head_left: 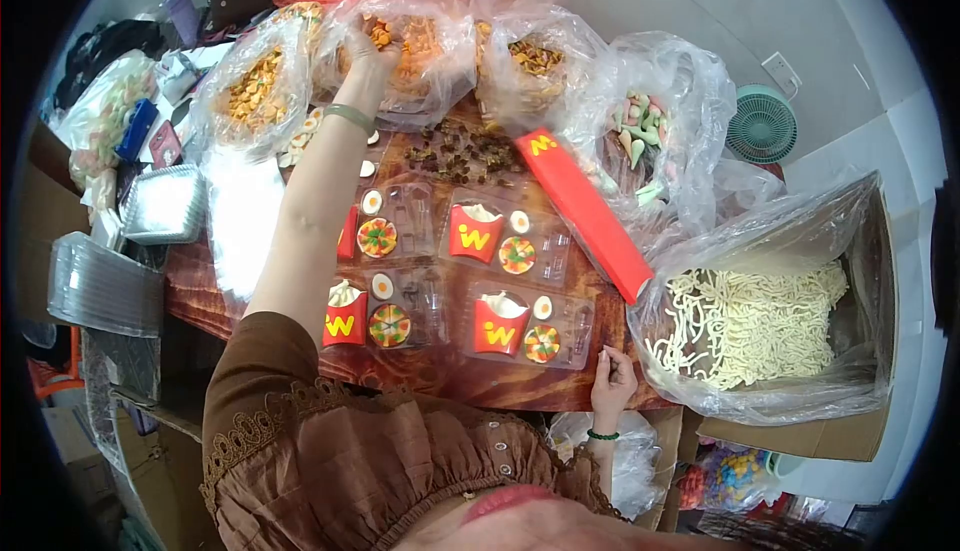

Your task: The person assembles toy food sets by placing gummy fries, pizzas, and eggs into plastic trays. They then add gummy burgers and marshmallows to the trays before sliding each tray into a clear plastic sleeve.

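My left hand (372, 59) reaches into an open clear plastic bag (440, 79) of small orange pieces at the back; its fingertips are hidden among the pieces and plastic. My right hand (613, 381) rests at the table's front edge, fingers curled in, with nothing visible in them. Between my hands lie several clear plastic trays (575, 326). They hold a red fries box with a yellow W (498, 326), a toy egg half (542, 307) and a round multicoloured disc (542, 344). My left arm partly covers the left trays.
Bags of orange pieces (255, 91), brown-yellow pieces (535, 56) and cone shapes (640, 136) line the back. Dark brown bits (465, 154) lie before them. A long red box (585, 213) slants nearby. A lined carton (860, 351) of cream noodle-like strands (775, 326) stands right; stacked trays (105, 286) stand left.
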`<action>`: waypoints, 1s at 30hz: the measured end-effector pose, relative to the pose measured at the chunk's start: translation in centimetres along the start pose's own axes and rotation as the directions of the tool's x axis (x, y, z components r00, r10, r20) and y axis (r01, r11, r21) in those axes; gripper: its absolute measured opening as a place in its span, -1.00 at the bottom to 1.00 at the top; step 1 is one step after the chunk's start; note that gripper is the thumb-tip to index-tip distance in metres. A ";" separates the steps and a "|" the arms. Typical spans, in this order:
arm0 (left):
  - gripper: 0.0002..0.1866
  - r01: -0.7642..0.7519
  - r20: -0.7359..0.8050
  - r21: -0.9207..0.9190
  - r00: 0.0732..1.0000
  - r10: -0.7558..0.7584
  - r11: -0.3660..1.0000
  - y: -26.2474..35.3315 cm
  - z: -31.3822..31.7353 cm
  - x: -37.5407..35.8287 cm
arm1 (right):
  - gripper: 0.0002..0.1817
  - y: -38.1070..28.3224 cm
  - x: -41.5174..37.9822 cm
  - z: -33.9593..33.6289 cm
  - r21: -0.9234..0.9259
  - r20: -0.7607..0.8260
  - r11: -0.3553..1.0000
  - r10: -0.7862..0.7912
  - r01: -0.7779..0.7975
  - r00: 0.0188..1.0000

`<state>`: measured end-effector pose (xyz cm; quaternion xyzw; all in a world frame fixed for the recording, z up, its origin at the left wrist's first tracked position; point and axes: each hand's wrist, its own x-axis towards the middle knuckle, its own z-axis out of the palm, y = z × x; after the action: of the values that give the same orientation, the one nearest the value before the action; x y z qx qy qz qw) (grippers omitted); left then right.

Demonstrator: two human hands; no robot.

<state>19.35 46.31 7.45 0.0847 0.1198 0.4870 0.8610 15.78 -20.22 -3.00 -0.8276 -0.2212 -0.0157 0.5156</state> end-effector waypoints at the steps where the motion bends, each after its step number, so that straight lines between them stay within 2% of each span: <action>1: -0.83 -0.001 -0.057 -0.006 0.998 0.001 1.000 0.2 -0.1 0.3 | -0.86 0.3 -0.1 -0.1 0.011 -0.002 1.000 0.000 0.000 1.000; 2: -0.84 -0.004 -0.110 -0.014 0.994 0.002 1.000 0.3 0.0 0.6 | -0.87 0.6 -0.1 -0.1 0.023 -0.006 1.000 -0.002 0.002 1.000; 5: -0.87 0.045 -0.097 0.054 0.994 -0.040 0.997 0.8 -1.1 2.7 | -0.87 0.8 -0.2 -0.2 0.018 0.002 1.000 0.006 -0.006 1.000; 9: -0.89 0.117 -0.094 0.132 0.990 -0.105 0.984 0.9 -1.5 1.8 | -0.86 0.4 -0.1 -0.1 0.051 -0.001 0.999 0.019 -0.018 1.000; 11: -0.86 0.212 -0.090 0.209 0.976 -0.197 0.955 1.2 -1.8 1.5 | -0.86 0.9 0.0 -0.2 -0.057 0.007 0.995 -0.084 0.084 0.996; 14: -0.84 0.223 -0.032 0.307 0.974 -0.224 0.925 1.3 -2.1 1.4 | -0.86 0.1 0.0 0.0 0.035 -0.008 0.999 -0.013 0.013 1.000; 17: -0.82 0.192 -0.043 0.365 0.981 -0.189 0.911 1.2 -1.9 0.1 | -0.88 0.3 -0.1 0.0 0.062 -0.025 0.998 0.004 -0.002 1.000; 21: -0.84 0.191 -0.020 0.395 0.980 -0.199 0.899 1.2 -2.4 -0.6 | -0.87 0.6 -0.1 0.0 0.041 -0.029 0.999 -0.011 0.012 1.000; 24: -0.85 0.138 0.054 0.452 0.982 -0.181 0.881 1.4 -2.5 -1.0 | -0.87 0.0 -0.2 0.0 0.020 -0.040 0.999 -0.047 0.047 0.998; 26: -0.86 0.209 0.085 0.414 0.960 -0.267 0.886 1.6 -2.7 -0.7 | -0.86 -1.3 -0.4 -0.4 0.166 -0.104 0.986 0.028 -0.010 0.994; 28: -0.87 0.242 0.072 0.413 0.952 -0.296 0.878 2.0 -2.3 -1.3 | -0.86 -4.7 1.0 -1.0 0.089 -0.074 0.996 -0.020 0.027 0.997; 30: -0.88 0.279 0.051 0.413 0.943 -0.328 0.867 2.2 -2.5 -2.0 | -0.85 -9.1 4.1 -0.6 0.014 0.065 0.982 -0.188 0.187 0.980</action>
<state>15.79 45.79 5.92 0.2677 0.1770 0.3046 0.8968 16.09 -15.91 6.03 -0.8012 -0.3150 -0.0362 0.5074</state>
